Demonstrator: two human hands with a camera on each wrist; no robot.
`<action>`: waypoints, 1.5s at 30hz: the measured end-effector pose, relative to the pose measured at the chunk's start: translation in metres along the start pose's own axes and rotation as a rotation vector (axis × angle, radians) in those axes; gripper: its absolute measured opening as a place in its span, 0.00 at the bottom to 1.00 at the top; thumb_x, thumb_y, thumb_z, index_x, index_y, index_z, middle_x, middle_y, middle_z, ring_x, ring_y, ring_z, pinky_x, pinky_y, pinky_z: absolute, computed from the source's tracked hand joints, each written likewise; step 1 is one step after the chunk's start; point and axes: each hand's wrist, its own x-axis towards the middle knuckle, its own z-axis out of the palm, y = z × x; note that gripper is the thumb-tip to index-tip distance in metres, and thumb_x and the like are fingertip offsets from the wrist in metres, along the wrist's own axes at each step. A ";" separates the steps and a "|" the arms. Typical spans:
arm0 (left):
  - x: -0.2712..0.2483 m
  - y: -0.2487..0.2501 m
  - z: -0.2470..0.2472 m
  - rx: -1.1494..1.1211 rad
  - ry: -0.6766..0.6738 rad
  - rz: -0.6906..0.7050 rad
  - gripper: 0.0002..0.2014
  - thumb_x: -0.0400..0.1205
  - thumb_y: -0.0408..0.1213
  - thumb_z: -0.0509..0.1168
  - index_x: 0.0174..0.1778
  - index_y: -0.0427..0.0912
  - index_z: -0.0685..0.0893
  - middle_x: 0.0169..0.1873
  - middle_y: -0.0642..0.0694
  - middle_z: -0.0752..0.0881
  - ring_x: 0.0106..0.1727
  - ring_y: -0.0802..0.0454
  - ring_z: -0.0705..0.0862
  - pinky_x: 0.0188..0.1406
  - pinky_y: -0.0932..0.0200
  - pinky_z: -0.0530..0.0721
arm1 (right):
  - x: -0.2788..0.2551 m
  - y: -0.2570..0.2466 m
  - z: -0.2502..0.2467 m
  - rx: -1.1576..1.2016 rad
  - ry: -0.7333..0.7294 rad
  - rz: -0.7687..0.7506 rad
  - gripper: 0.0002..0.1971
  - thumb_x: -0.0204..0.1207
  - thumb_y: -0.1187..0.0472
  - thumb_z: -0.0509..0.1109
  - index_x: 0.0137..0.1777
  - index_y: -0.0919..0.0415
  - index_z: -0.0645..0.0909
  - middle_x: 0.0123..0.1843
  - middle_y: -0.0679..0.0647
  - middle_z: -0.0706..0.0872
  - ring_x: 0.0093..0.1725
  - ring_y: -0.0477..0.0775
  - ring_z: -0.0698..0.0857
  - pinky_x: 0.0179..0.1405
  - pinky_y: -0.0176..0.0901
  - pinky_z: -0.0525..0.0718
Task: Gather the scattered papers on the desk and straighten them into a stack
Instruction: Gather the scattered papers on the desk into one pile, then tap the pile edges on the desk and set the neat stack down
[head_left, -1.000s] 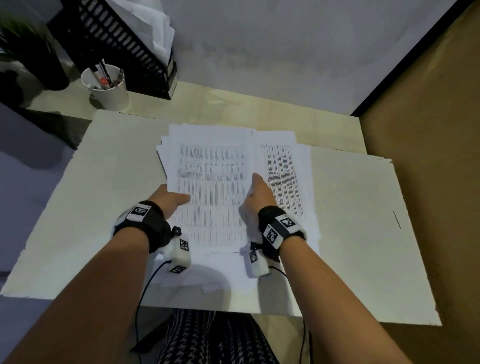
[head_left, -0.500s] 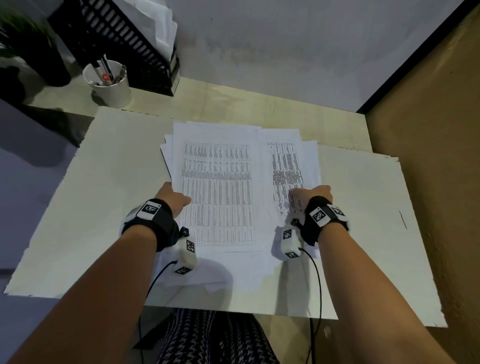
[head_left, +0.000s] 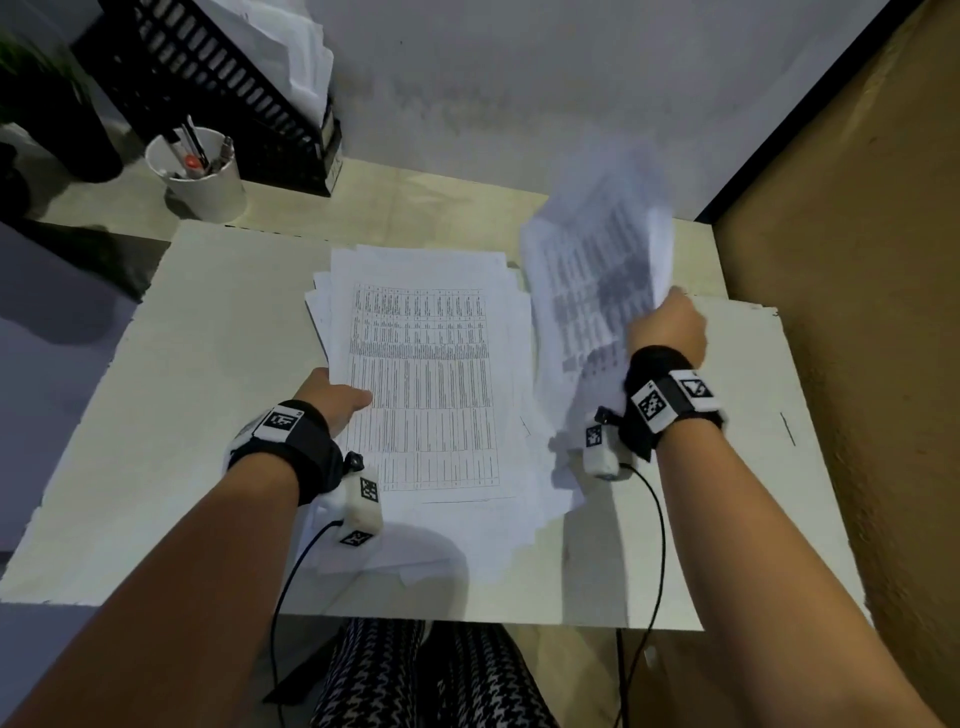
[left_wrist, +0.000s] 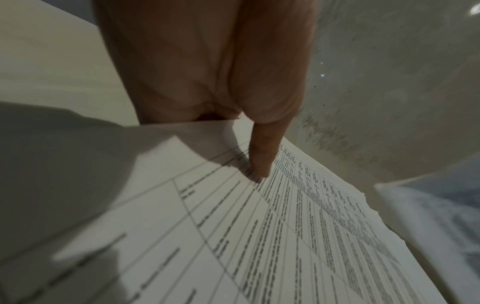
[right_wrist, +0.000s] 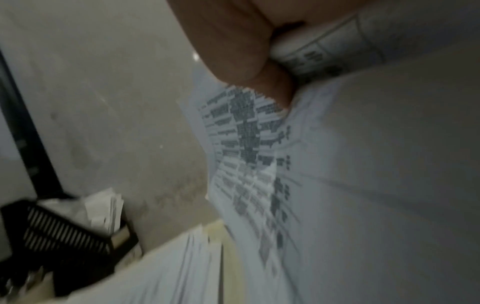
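Observation:
A loose pile of printed papers (head_left: 426, 384) lies on the pale desk mat (head_left: 171, 415). My left hand (head_left: 332, 395) holds the pile's left edge, thumb (left_wrist: 262, 152) pressed on the top sheet (left_wrist: 285, 236) and the other fingers hidden beneath it. To the right, my right hand (head_left: 670, 327) grips a blurred bundle of sheets (head_left: 592, 270) lifted off the mat, tilted up and away. The right wrist view shows the thumb (right_wrist: 241, 51) clamped on that bundle (right_wrist: 363, 185).
A white cup of pens (head_left: 200, 174) and a black file rack (head_left: 218, 88) holding papers stand at the back left. A grey wall runs behind the desk; a brown panel (head_left: 857, 364) closes off the right side.
My right hand moved from the pile's middle to its right side, took hold of the right-hand sheets and raised them off the mat. The left hand stayed at the left edge.

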 end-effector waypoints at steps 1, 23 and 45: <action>-0.002 0.000 0.001 -0.030 0.000 0.000 0.32 0.79 0.39 0.70 0.76 0.34 0.67 0.71 0.39 0.78 0.70 0.38 0.78 0.66 0.51 0.75 | 0.005 -0.004 -0.009 0.056 0.074 0.007 0.12 0.78 0.69 0.59 0.58 0.68 0.77 0.57 0.68 0.85 0.55 0.68 0.85 0.42 0.48 0.75; -0.002 0.007 0.004 -0.414 -0.180 0.058 0.37 0.80 0.61 0.60 0.82 0.46 0.63 0.82 0.49 0.65 0.85 0.49 0.56 0.81 0.50 0.48 | -0.091 0.000 0.090 -0.105 -0.425 -0.025 0.50 0.65 0.40 0.77 0.79 0.65 0.56 0.77 0.62 0.67 0.76 0.64 0.66 0.72 0.58 0.68; -0.033 0.042 0.004 -0.349 -0.201 0.445 0.25 0.76 0.27 0.68 0.68 0.51 0.79 0.63 0.45 0.86 0.65 0.45 0.84 0.70 0.42 0.78 | -0.042 -0.001 0.033 0.771 -0.654 0.351 0.30 0.69 0.70 0.77 0.70 0.74 0.72 0.55 0.63 0.89 0.50 0.58 0.87 0.53 0.46 0.81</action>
